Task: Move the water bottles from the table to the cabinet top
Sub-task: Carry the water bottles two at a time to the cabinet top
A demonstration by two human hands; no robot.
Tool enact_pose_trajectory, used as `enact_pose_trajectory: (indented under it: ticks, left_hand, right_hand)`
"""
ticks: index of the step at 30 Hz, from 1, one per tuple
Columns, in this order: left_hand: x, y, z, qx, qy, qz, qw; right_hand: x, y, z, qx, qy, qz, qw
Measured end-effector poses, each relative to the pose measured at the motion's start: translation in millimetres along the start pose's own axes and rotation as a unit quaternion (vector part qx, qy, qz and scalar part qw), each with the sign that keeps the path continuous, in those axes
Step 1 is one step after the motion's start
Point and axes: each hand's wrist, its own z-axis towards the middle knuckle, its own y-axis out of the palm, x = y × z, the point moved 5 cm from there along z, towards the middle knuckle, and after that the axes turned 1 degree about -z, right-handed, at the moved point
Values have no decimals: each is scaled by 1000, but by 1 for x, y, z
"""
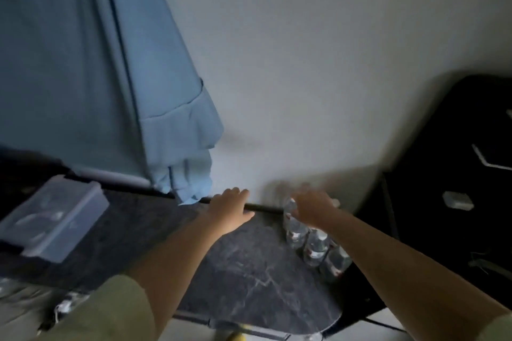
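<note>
A dim corner is seen: a pale wall (318, 63), a blue curtain (97, 63) hanging at 10 o'clock, and below them a dark marbled surface (249, 271) that is judged to be the cabinet top. On it, at about 4 o'clock from the centre of the picture, clear water bottles (315, 246) are standing upright and close together in a row along the right edge, with more of them half hidden towards the wall. A clear plastic lidded box (55, 219) lies at 8 o'clock, well apart from them.

The right hand (313, 210) is placed on the top of the far bottle (291, 216); the fingers are curved over the cap area, but the picture is blurred there, so a real grip cannot be confirmed. The left hand (232, 207) is spread flat at the back edge of the surface, at 9 o'clock from the bottles, and nothing is held in it.

The long axis of each bottle is vertical, so a grasp from above or around the neck is suited. The right hand is the nearer one.
</note>
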Motion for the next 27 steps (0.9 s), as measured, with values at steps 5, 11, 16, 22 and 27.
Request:
enact_pose_trajectory:
  ticks: [5,11,16,22,27]
  left_hand:
    - [-52,9,-93,37,-132,-50,989]
    - [-130,23,-242,44,-316,-94,943]
    - [-169,32,-374,81,-422,-74,900]
    - [-191,55,-531,43,-494,-31,868]
    - [-211,80,-710,22,-597,-62,799]
  right_hand:
    - [-75,12,-5,-13,-127,-57,990]
    - [-215,16,-38,-6,-288,-87,954]
    - [-330,26,-99,-18,-382,-113,917]
    - [-449,53,-186,-24,-455,-105,884]
    - [-565,93,-296,7,-545,-149,825]
